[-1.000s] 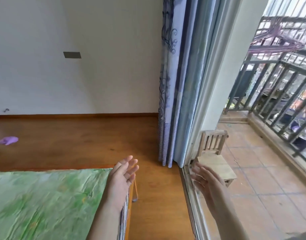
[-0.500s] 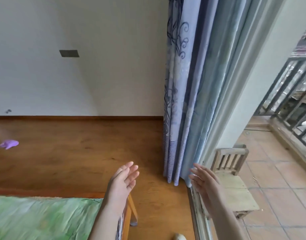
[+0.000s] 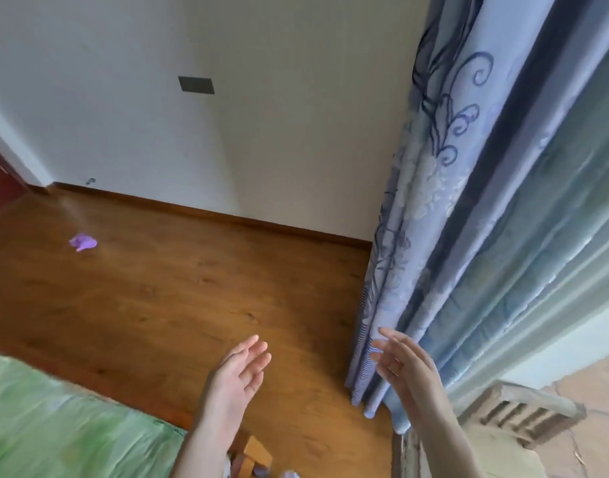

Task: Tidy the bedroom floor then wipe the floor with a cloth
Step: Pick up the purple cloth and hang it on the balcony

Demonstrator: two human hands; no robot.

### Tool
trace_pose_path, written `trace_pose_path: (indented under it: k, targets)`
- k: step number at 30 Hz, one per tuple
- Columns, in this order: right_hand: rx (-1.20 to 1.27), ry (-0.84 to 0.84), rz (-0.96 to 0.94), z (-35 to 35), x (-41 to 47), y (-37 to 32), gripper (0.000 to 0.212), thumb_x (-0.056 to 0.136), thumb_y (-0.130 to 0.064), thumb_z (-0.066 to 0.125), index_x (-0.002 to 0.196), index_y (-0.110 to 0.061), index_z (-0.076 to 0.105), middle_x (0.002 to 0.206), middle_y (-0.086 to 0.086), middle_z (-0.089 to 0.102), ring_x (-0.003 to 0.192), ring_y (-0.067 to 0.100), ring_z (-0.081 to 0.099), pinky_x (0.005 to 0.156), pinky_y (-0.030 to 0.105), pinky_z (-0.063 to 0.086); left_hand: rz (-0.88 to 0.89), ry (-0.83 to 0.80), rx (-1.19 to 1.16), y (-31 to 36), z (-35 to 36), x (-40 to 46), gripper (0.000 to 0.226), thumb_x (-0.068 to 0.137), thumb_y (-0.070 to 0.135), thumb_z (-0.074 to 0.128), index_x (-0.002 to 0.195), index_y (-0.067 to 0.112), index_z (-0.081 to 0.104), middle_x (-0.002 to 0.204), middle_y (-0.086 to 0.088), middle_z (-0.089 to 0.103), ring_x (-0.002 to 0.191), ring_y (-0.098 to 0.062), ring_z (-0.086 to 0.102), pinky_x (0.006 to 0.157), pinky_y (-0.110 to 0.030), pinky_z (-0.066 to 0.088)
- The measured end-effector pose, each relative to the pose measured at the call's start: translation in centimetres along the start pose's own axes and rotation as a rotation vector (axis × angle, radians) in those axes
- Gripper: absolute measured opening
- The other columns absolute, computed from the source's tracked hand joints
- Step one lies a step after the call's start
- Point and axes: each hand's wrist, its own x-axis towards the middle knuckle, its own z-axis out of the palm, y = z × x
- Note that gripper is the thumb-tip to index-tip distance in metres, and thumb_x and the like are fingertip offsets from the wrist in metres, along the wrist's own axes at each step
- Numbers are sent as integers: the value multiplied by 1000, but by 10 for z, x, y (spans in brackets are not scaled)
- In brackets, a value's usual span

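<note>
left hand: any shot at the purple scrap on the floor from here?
Probably not without stepping closer. The left hand is open and empty, but the purple scrap lies far across bare wooden floor. Nothing blocks the way.

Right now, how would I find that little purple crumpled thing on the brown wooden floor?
Start at the white wall bearing a grey rectangular plate, then look down to the brown wooden floor. Far left, apart from the green bed cover and the blue patterned curtain, lies the small purple crumpled thing. It is the only purple spot on bare boards.
</note>
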Motion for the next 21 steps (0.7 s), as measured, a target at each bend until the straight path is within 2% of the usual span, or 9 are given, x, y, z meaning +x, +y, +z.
trace_pose_path:
  k: [8, 16, 21]
  targets:
    - [-148, -138, 79, 88, 111, -8, 21, 96, -6, 47, 97, -12, 67, 83, 6, 71, 72, 17, 64, 66, 25, 47, 90, 72, -62, 62, -2, 103, 32, 102, 12, 28, 110, 15, 58, 114, -6, 62, 109, -23, 56, 100, -35, 37]
    - [-251, -246, -43, 208, 216, -68, 26, 99, -14, 42, 99, -12, 68, 92, 10, 71, 82, 23, 66, 75, 30, 50, 204, 80, -89, 159, -1, 207, 30, 102, 15, 31, 108, 19, 60, 117, -4, 62, 110, -19, 58, 102, -37, 40]
    - [-277, -285, -22, 263, 251, -65, 25, 99, -14, 43, 99, -11, 68, 92, 12, 70, 83, 24, 65, 77, 32, 49, 245, 108, 16, 189, -23, 245, 25, 97, 14, 39, 112, 26, 55, 123, 2, 57, 114, -13, 54, 104, -34, 39]
